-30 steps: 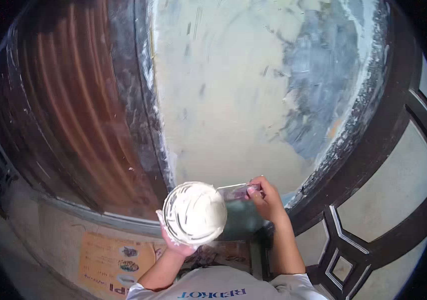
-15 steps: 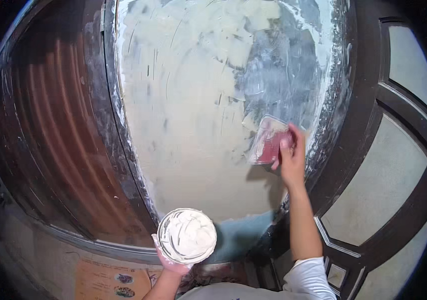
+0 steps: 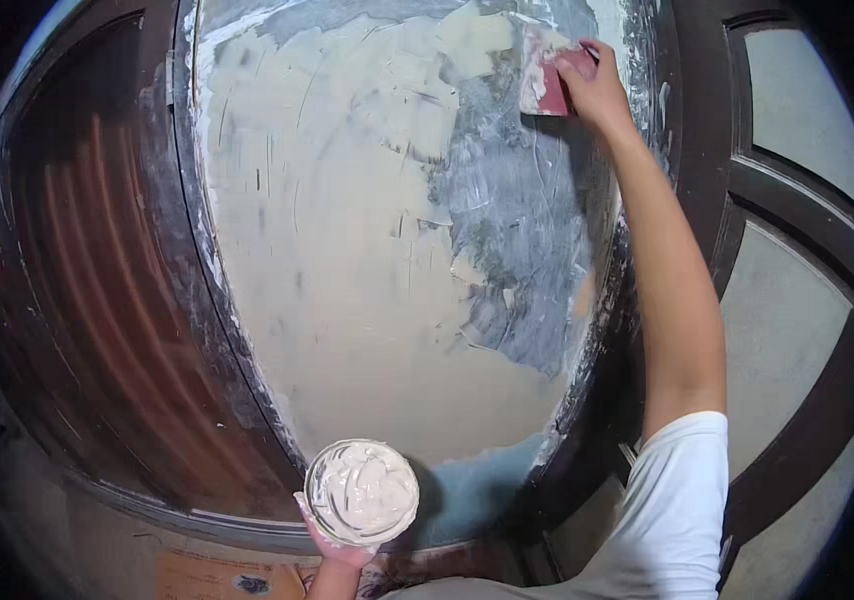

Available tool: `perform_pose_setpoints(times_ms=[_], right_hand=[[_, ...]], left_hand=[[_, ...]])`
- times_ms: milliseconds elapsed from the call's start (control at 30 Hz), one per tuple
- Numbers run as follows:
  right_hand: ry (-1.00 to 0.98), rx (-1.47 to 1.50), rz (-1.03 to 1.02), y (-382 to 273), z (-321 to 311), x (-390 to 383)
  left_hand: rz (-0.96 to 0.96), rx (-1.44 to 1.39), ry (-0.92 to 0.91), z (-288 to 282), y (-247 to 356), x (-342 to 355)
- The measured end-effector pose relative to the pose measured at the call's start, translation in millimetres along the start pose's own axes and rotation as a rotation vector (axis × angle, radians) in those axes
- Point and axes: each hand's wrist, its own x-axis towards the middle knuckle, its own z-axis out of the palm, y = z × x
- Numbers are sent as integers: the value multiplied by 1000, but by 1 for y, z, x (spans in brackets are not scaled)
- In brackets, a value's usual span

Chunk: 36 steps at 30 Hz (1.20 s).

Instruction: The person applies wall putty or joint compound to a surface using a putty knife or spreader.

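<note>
My left hand (image 3: pixel 339 547) is wrapped round the lower side of a round tub (image 3: pixel 361 491) of creamy white putty, low in front of me. The putty in it is streaked and uneven. Up at the upper right, my right hand (image 3: pixel 599 90) pinches a flat reddish spreader (image 3: pixel 551 82) smeared with pale putty. The spreader is against the upper right part of a wall panel (image 3: pixel 337 260). Cream putty coats most of the panel's left and lower area. Beneath the spreader runs a rough grey patch (image 3: pixel 517 210) with thin white streaks.
A dark wooden door panel (image 3: pixel 117 300) stands to the left, bordered by a putty-spotted frame. On the right is a dark frame with pale panels (image 3: pixel 797 340). A bluish strip (image 3: pixel 487 475) shows at the panel's foot. An orange printed sheet (image 3: pixel 207 575) lies at the lower left.
My right hand has moved up with the spreader, from the middle right of the panel to near its top. The left hand still holds the tub, slightly lower in view.
</note>
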Motion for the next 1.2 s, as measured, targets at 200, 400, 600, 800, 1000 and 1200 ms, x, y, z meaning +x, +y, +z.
perform_pose_setpoints(times_ms=[200,400,600,800,1000,1200], right_hand=[[-60,-334,-103,-2,-1,10],[-15,-300,-8,3,5,-2],[85,-221,74,-5,13,-25],[67,93,313,-1,11,-44],[95,268,378,-2,13,-84],[160,533,280,15,13,-201]], left_hand=[[0,283,-133,-13,9,8],[-14,390,-181,-15,11,12],[-16,-44,25,-14,15,9],[21,324,-228,-41,25,14],[58,289,-339,-73,34,17],[4,-10,-344,-81,40,12]])
